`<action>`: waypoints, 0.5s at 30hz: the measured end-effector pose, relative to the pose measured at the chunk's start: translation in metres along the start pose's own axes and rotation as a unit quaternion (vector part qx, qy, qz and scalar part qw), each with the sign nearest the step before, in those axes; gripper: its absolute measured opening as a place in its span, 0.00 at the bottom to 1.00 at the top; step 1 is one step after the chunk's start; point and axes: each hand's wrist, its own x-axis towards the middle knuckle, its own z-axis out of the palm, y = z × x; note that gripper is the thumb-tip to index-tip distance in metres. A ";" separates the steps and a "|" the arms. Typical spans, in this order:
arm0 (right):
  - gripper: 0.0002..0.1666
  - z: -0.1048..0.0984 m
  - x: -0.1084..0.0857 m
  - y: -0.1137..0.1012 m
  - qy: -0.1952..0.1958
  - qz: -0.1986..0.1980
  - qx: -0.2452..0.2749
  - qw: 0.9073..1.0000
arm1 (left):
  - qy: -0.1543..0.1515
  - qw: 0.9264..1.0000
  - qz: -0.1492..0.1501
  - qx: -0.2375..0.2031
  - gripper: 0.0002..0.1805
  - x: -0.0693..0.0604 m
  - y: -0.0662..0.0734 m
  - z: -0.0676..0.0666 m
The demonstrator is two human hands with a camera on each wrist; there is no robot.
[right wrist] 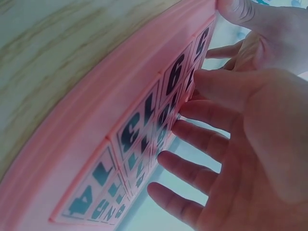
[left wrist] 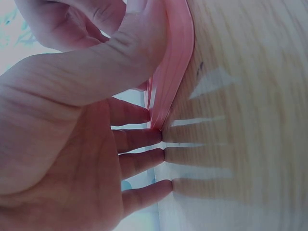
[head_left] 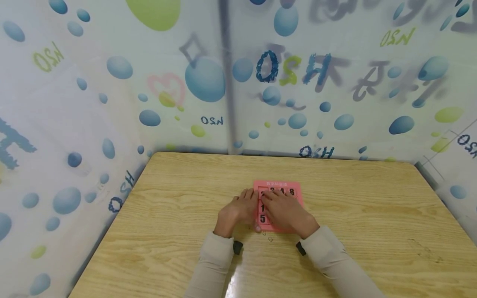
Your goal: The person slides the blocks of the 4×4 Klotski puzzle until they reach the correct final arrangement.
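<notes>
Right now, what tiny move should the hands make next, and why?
Perhaps the right hand should nudge the partly covered left-column tile forward: a gap seems to show beyond it, in the far-left corner of the pink board, while the left hand rests against its left edge.

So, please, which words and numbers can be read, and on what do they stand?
"数字华容道": pink puzzle frame
"4": tile
"8": tile
"1": tile, partly covered
"5": tile
"13": tile
"14": tile
"H2O", reversed, repeated: wall covering
Other tiles: covered or unclear.
Grey wall writing: too blurred.
</notes>
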 end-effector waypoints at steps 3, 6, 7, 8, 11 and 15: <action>0.26 -0.001 0.001 0.000 0.003 0.002 0.004 1.000 | -0.001 1.000 0.000 0.000 0.65 0.000 0.000 0.000; 0.26 -0.001 0.002 0.001 0.005 0.005 0.006 1.000 | -0.003 1.000 0.001 -0.001 0.65 0.000 0.000 0.000; 0.26 -0.001 0.002 0.001 0.005 0.007 0.007 1.000 | -0.004 1.000 0.000 -0.001 0.65 0.000 0.000 0.000; 0.26 -0.001 0.003 0.001 0.006 0.007 0.006 1.000 | -0.004 1.000 0.000 -0.002 0.65 0.001 0.000 0.000; 0.26 -0.001 0.004 0.002 0.005 0.009 0.004 1.000 | -0.005 1.000 -0.001 -0.003 0.65 0.001 0.000 0.000; 0.26 -0.001 0.007 0.002 -0.006 0.012 0.006 1.000 | -0.005 1.000 -0.001 -0.003 0.65 0.001 0.000 0.000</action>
